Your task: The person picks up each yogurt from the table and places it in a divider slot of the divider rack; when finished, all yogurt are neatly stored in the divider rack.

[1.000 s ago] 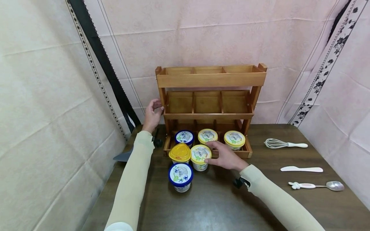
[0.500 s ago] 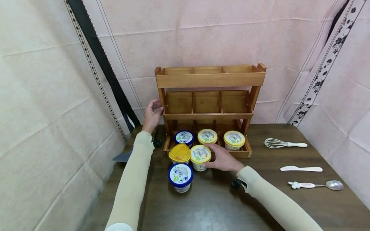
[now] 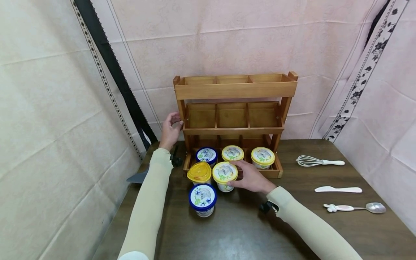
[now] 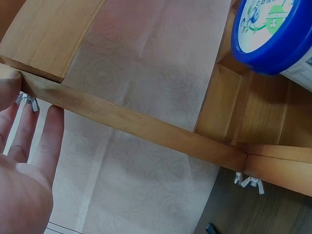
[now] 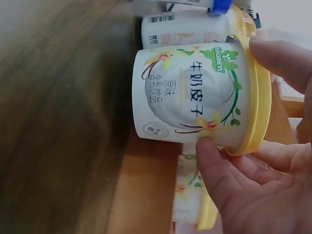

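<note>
In the head view, my right hand [image 3: 250, 177] grips a yellow-lidded tub [image 3: 225, 172] between thumb and fingers in front of the rack; the right wrist view shows the printed side of this tub [image 5: 187, 95]. My left hand [image 3: 170, 131] is at the left upright of the wooden rack [image 3: 235, 90]. Its fingertips touch the post [image 4: 126, 122] by a wing nut, with the thumb overlapping it. A tub with a domed yellow lid [image 3: 199, 172] and a blue-lidded tub [image 3: 203, 198] stand left of the gripped tub.
The rack's bottom tier holds one blue-lidded tub [image 3: 206, 154] and two yellow-lidded tubs, one in the middle [image 3: 232, 153] and one at right [image 3: 263, 156]. A whisk [image 3: 320, 161], white knife [image 3: 338, 189] and spoon [image 3: 354, 208] lie on the right. Cloth hangs behind.
My right hand has closed in on the yellow-lidded tub and shifted it slightly left. The domed-lid tub has also moved a little left. The left hand stays at the rack.
</note>
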`<state>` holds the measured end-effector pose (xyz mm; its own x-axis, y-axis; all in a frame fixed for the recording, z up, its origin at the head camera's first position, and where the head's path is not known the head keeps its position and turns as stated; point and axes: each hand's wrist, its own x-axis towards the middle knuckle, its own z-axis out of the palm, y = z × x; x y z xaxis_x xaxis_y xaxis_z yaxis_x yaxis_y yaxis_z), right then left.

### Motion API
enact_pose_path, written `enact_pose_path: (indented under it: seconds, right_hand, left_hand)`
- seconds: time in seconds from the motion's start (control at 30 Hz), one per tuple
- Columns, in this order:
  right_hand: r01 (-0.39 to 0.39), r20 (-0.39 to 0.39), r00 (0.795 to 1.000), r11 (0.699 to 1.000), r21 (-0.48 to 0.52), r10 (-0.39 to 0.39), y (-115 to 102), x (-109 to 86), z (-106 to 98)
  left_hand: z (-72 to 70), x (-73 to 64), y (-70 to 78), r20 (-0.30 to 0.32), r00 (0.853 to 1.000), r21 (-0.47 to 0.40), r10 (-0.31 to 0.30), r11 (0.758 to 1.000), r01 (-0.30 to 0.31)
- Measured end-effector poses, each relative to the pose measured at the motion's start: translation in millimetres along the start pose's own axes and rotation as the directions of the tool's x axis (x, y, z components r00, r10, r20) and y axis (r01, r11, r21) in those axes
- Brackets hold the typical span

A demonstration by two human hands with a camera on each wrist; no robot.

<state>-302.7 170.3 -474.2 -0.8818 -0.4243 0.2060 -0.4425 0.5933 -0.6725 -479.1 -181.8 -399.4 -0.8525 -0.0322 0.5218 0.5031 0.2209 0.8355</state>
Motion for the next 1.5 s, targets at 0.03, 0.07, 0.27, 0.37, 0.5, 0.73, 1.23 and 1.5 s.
enact_pose_path:
  seconds: [0.03, 0.07, 0.27, 0.37, 0.5, 0.73, 1.23, 1.5]
  right_hand:
    - [0.003, 0.001, 1.000, 1.000, 0.007, -0.003, -1, -0.6, -2]
    - [0.003, 0.000, 1.000, 1.000, 0.012, -0.003, -3, -1.2, -3]
    - [-0.026, -0.010, 1.000, 0.999, 0.045, 0.026, -10, -3.2, -15]
    - [-0.036, -0.010, 0.999, 0.997, 0.073, 0.037, -16, -4.1, -22]
    - [-0.010, -0.040, 0.999, 0.997, 0.077, 0.013, -23, -4.9, -32]
    - [0.050, -0.135, 0.990, 0.995, 0.086, -0.038, -37, -2.1, -58]
    - [0.078, -0.289, 0.956, 0.993, 0.087, -0.050, -50, 0.8, -111]
    - [0.050, -0.340, 0.940, 0.994, 0.095, -0.015, -47, -2.6, -129]
  left_hand:
    - [-0.2, -0.2, -0.2, -0.001, 1.000, 0.000, -0.002, 1.000, 0.002]
    - [-0.5, -0.5, -0.3, -0.001, 1.000, -0.001, -0.004, 1.000, 0.004]
    - [-0.4, -1.6, 0.8, -0.001, 1.000, 0.009, -0.001, 1.000, 0.001]
    - [-0.1, -1.4, 1.2, -0.005, 1.000, 0.017, -0.005, 1.000, 0.005]
    - [0.0, -0.8, 1.0, -0.003, 1.000, 0.011, -0.005, 1.000, 0.005]
    - [0.0, -0.1, 5.0, -0.001, 1.000, -0.010, -0.008, 1.000, 0.008]
    - [0.7, 1.1, 4.9, 0.014, 1.000, -0.011, -0.005, 1.000, 0.005]
    - [-0.2, 1.5, 6.4, 0.004, 0.998, -0.084, -0.066, 0.994, 0.066]
